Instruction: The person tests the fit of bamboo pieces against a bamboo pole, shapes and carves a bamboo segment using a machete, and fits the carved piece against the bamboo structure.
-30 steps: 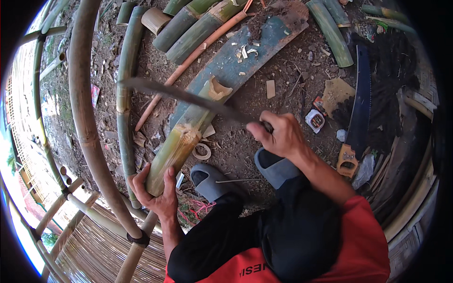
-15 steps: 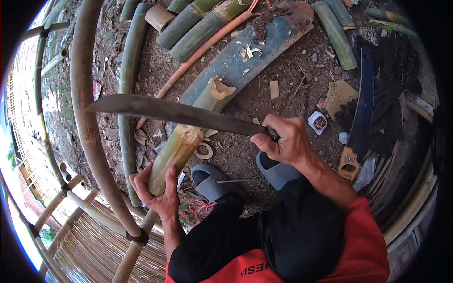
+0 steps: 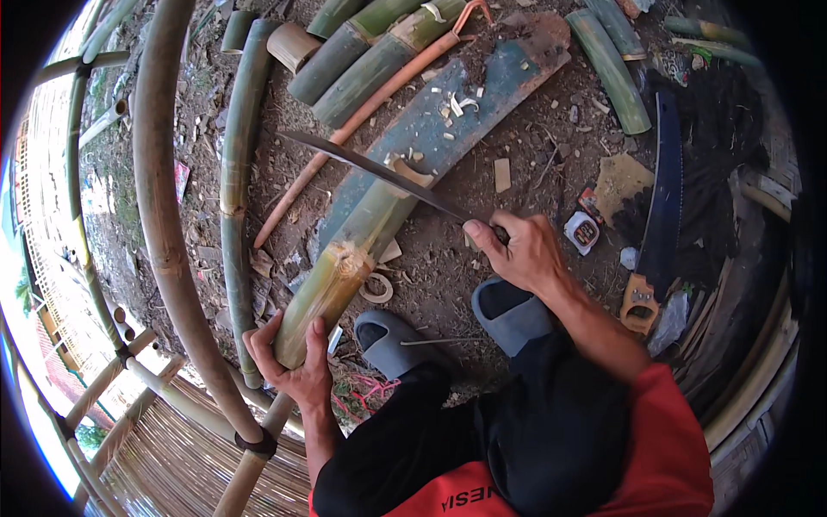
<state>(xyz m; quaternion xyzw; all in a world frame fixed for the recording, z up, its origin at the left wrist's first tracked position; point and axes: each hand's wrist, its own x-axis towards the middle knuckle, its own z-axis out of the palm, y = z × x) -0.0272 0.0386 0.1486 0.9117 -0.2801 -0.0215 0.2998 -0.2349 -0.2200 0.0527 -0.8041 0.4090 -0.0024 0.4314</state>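
Observation:
My left hand [image 3: 297,358] grips the near end of a thick green-yellow bamboo piece [image 3: 366,228], thumb on one side and fingers round the other. The piece slants away from me, its notched far end resting on a blue-painted board [image 3: 474,90]. My right hand [image 3: 521,250] is closed round the handle of a machete [image 3: 370,165]; most of the handle is hidden in the fist. Its long dark blade points left and crosses the notched far end of the bamboo. Whether the edge touches the wood I cannot tell. Pale chips lie on the board beyond.
Cut bamboo lengths [image 3: 362,73] lie at the back, beside an orange rod [image 3: 301,185]. To the right are a tape measure [image 3: 581,231], a handsaw [image 3: 659,198] and dark fibre [image 3: 719,146]. Bamboo poles [image 3: 158,172] stand along the left. Grey sandals [image 3: 392,345] are on my feet.
The machete's blade has swung from over the middle of the bamboo to its notched far end, the tip moving away and right. My left hand keeps its hold.

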